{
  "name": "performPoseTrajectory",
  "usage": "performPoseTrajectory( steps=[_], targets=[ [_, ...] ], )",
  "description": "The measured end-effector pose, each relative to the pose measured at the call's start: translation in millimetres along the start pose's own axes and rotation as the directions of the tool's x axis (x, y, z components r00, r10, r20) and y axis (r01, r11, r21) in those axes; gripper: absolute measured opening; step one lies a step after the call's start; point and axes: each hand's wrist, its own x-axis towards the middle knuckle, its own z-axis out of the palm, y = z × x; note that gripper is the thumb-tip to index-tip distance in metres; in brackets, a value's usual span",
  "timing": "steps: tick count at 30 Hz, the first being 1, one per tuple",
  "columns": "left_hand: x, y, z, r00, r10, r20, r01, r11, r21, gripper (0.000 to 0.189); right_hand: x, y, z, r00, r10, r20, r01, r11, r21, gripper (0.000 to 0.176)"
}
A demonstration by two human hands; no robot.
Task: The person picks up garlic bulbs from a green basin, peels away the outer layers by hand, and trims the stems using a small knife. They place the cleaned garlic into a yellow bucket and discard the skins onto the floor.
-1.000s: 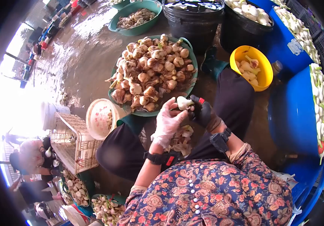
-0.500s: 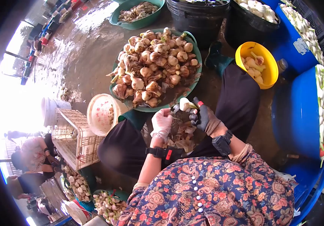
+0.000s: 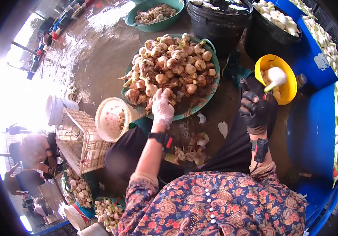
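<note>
My left hand [image 3: 163, 109], in a thin pale glove, reaches into the near side of a heap of unpeeled garlic bulbs [image 3: 169, 65], its fingers curled on one bulb. The heap fills a round green basin [image 3: 192, 110]. My right hand [image 3: 252, 106], in a dark glove, is curled closed near the yellow bucket [image 3: 291, 78]; what it grips I cannot make out. A small red piece [image 3: 268, 95] shows beside its fingers. A clean white garlic bulb [image 3: 277, 75] with a green stem overlaps the bucket's opening just beyond that hand. Pale bulbs lie inside the bucket.
Garlic skins [image 3: 194, 151] litter the wet floor between my legs. A white bucket [image 3: 112, 118] and a plastic crate [image 3: 80, 141] stand left. Black tubs [image 3: 220, 23] and blue containers [image 3: 314, 126] piled with white garlic flank the back and right. Another person [image 3: 35, 151] works at far left.
My hands have parted: the left moved forward to the garlic heap, the right swung right to the yellow bucket. The white bulb moved from between my hands to over the bucket.
</note>
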Motion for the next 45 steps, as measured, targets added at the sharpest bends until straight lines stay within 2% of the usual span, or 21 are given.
performPoseTrajectory(
  steps=[3,5,7,9,11,13,16,18,20,21,24,27,29,33,35,36,38,39,40,43,45],
  targets=[
    [26.3,-16.6,22.1,0.92,0.118,0.375,-0.22,0.945,0.242,0.047,2.3,5.3,-16.1,0.952,-0.005,-0.305,-0.109,0.928,-0.356,0.056],
    [39.2,-38.5,43.9,0.951,0.136,0.278,-0.136,0.991,-0.02,0.036,8.0,40.4,-10.1,0.837,-0.123,-0.533,-0.324,0.674,-0.664,0.053],
    [36.3,1.5,9.4,0.979,-0.028,0.202,0.073,0.972,-0.223,0.026,11.3,63.6,-38.2,0.848,-0.115,-0.518,-0.338,0.636,-0.694,0.045],
    [23.1,13.7,15.7,0.765,-0.279,0.58,0.635,0.472,-0.611,0.026,22.7,85.2,-89.8,0.861,-0.22,-0.458,-0.332,0.438,-0.835,0.037],
    [-8.6,19.8,14.5,0.737,-0.083,0.671,0.676,0.084,-0.732,0.035,29.3,101.7,-96.7,0.87,-0.308,-0.384,-0.317,0.248,-0.916,0.033],
    [-32.5,60.9,-14.1,0.746,-0.103,0.658,0.666,0.081,-0.742,0.045,32.6,110.1,-72.1,0.87,-0.394,-0.297,-0.288,0.082,-0.954,0.031],
    [-49.7,76.7,-32.4,0.932,-0.048,0.359,0.259,0.781,-0.568,0.056,26.5,101.4,-67.7,0.873,-0.358,-0.331,-0.363,-0.024,-0.931,0.03],
    [-49.9,79.9,-45.3,0.923,0.019,0.384,0.185,0.854,-0.486,0.058,23.3,97.3,-57.9,0.894,-0.318,-0.317,-0.365,-0.104,-0.925,0.028],
    [-47.5,81.0,-53.7,0.904,0.08,0.42,0.124,0.89,-0.438,0.059,19.0,93.5,-57.4,0.926,-0.241,-0.292,-0.317,-0.073,-0.946,0.029],
    [-48.7,76.3,-51.5,0.87,0.058,0.489,0.284,0.751,-0.596,0.059,15.8,91.4,-57.2,0.939,-0.202,-0.278,-0.294,-0.056,-0.954,0.029],
    [-52.9,69.0,-56.6,0.713,0.151,0.685,0.692,0.009,-0.722,0.054,7.2,80.3,-52.8,0.849,0.052,-0.526,-0.487,0.465,-0.739,0.03],
    [-59.2,53.5,-44.6,0.679,0.331,0.655,0.704,-0.041,-0.709,0.055,0.9,89.4,-59.1,0.897,0.04,-0.44,-0.384,0.563,-0.732,0.037],
    [-79.7,63.6,-19.9,0.751,0.081,0.656,0.65,-0.272,-0.71,0.047,0.8,92.7,-45.5,0.823,0.034,-0.567,-0.475,0.588,-0.654,0.049],
    [-86.3,79.1,-16.1,0.873,-0.029,0.487,0.487,0.002,-0.873,0.052,-0.9,106.1,-47.4,0.811,0.042,-0.584,-0.47,0.641,-0.607,0.052],
    [-80.7,84.6,-32.5,0.932,-0.107,0.347,0.36,0.393,-0.846,0.053,2.6,100.2,-67.2,0.804,0.073,-0.59,-0.545,0.487,-0.682,0.047],
    [-82.4,70.7,-27.3,0.926,0.039,0.376,0.308,0.498,-0.81,0.038,4.3,96.8,-85.2,0.792,0.133,-0.596,-0.583,0.456,-0.672,0.043],
    [-82.0,72.2,-34.5,0.914,-0.015,0.405,0.335,0.591,-0.734,0.026,-3.0,89.9,-92.3,0.845,0.255,-0.471,-0.535,0.44,-0.721,0.043],
    [-80.6,73.0,-36.5,0.909,-0.042,0.416,0.346,0.633,-0.692,0.021,-1.0,93.1,-76.0,0.871,0.157,-0.465,-0.491,0.263,-0.831,0.04],
    [-81.0,71.7,-34.0,0.883,-0.138,0.449,0.45,0.519,-0.727,0.017,1.2,96.4,-59.1,0.889,0.058,-0.454,-0.457,0.06,-0.887,0.041],
    [-81.9,73.3,-33.5,0.792,-0.265,0.55,0.577,0.031,-0.816,0.022,-2.3,89.2,-30.7,0.945,0.164,-0.284,-0.305,0.115,-0.945,0.051],
    [-84.0,67.2,-38.1,0.645,-0.208,0.735,0.688,-0.258,-0.678,0.029,-3.4,90.2,-36.8,0.972,0.201,-0.123,-0.187,0.339,-0.922,0.059]
  ],
)
